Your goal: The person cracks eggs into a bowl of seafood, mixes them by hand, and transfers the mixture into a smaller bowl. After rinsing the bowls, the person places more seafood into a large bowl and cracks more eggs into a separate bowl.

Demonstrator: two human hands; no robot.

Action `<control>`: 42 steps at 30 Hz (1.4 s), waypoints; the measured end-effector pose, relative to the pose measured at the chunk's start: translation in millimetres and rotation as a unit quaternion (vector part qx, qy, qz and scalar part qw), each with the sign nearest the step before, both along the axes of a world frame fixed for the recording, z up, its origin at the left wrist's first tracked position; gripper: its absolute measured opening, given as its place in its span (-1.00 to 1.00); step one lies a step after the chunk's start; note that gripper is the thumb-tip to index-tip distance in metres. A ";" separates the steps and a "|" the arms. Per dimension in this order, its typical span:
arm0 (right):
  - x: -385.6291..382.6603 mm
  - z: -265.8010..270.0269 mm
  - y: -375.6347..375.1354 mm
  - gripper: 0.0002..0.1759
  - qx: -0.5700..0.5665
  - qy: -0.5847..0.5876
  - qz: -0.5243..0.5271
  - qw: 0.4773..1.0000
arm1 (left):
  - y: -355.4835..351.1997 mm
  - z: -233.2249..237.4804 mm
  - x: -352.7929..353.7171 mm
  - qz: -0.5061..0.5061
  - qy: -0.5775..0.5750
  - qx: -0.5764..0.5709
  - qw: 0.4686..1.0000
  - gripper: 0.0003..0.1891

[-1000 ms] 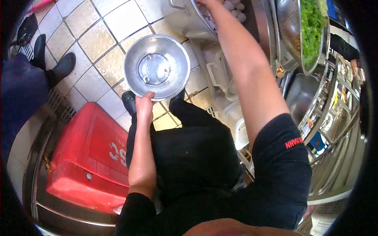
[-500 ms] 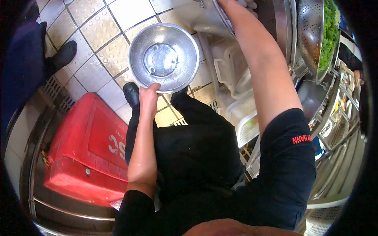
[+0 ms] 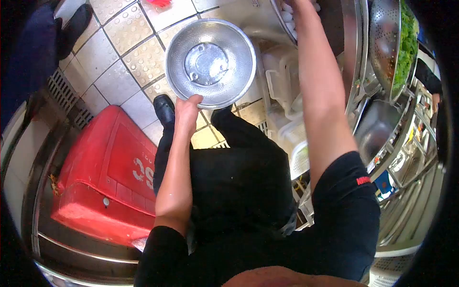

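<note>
My left hand [image 3: 187,114] is closed on the near rim of a metal colander [image 3: 240,61], thumb over the edge. The colander is held above the tiled floor, tilted so its inside faces me, and nothing lies in it. My right arm stretches forward to the top edge of the view. There my right hand [image 3: 300,5] is mostly cut off, beside a container holding several white rounded pieces [image 3: 288,18]. Its fingers do not show.
A red lidded box marked "SC" [image 3: 103,172] stands at left. Clear plastic containers [image 3: 282,76] are stacked at right, below a colander [image 3: 385,36] of chopped greens [image 3: 408,45]. Another person's dark shoe [image 3: 75,29] is at upper left. A metal bowl [image 3: 377,124] sits farther right.
The colander and my left hand appear slightly farther right in the view. My right hand has shifted right beside the white pieces. A bit of something red now shows at the top edge.
</note>
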State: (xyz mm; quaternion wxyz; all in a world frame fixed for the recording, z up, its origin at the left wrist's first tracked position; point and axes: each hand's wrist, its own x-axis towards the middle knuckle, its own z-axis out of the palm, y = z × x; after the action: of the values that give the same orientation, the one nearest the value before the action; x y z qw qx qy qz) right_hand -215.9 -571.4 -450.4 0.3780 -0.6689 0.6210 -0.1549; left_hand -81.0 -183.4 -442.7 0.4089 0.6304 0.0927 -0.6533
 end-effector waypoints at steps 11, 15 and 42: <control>15.4 90.0 243.6 -0.53 -0.177 -0.006 0.128 0.976 | -3.6 -4.2 -2.3 -0.028 -0.041 -0.013 0.999 -0.57; 23.1 27.0 277.3 -0.50 -0.044 0.023 0.143 0.988 | -5.9 -4.7 -0.5 -0.039 -0.032 -0.011 0.999 -0.56; -43.0 -65.2 -5.7 -0.53 -0.113 0.193 0.018 0.974 | -4.0 -7.8 15.3 -0.049 -0.040 -0.011 0.998 -0.49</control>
State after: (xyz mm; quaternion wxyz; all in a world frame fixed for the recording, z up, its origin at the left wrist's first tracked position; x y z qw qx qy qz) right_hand -258.9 -577.1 -515.6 0.1753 -0.7358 0.6486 -0.0852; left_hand -65.7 -187.4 -450.5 0.3866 0.6553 0.0385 -0.6478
